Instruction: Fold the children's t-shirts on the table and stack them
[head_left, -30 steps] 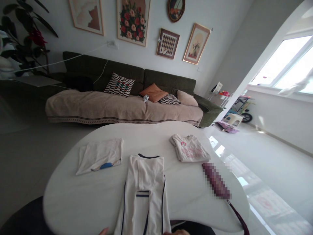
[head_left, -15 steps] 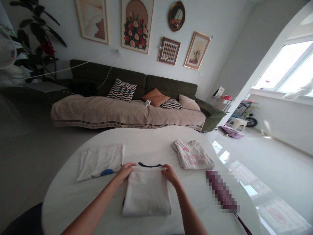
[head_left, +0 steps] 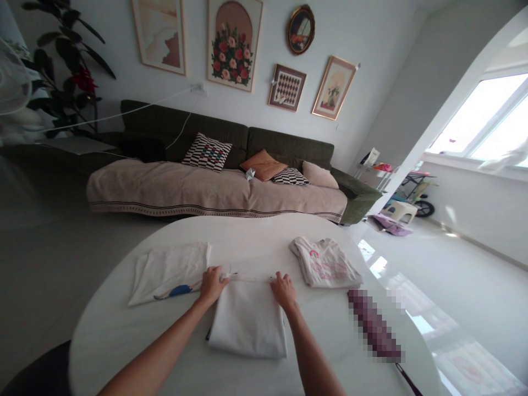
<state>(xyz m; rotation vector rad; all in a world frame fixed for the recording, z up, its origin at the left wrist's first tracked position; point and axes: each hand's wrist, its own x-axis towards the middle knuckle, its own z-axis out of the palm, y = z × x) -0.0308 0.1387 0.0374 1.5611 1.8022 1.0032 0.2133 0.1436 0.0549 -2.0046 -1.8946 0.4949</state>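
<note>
A white T-shirt (head_left: 249,322), folded into a near-rectangle, lies on the white table in front of me. My left hand (head_left: 212,285) pinches its far left corner, and my right hand (head_left: 284,289) pinches its far right corner. Only small dark bits of the neckline show along the far edge between my hands. Left of it lies a white folded garment (head_left: 173,269) with a blue print, close beside my left hand. Beyond my right hand, a folded T-shirt (head_left: 325,263) with pink lettering rests on the table.
At the right of the white table (head_left: 251,234) lies a blurred-out purple item (head_left: 375,324) with a dark strap. Behind the table stands a green sofa (head_left: 358,203) with a beige cover and cushions. A fan (head_left: 14,77) and a plant are at the left.
The dark neckline that showed at the far edge is now nearly covered by white cloth. Both hands have turned palm-down over the far corners, and the near edge has shifted slightly away from me.
</note>
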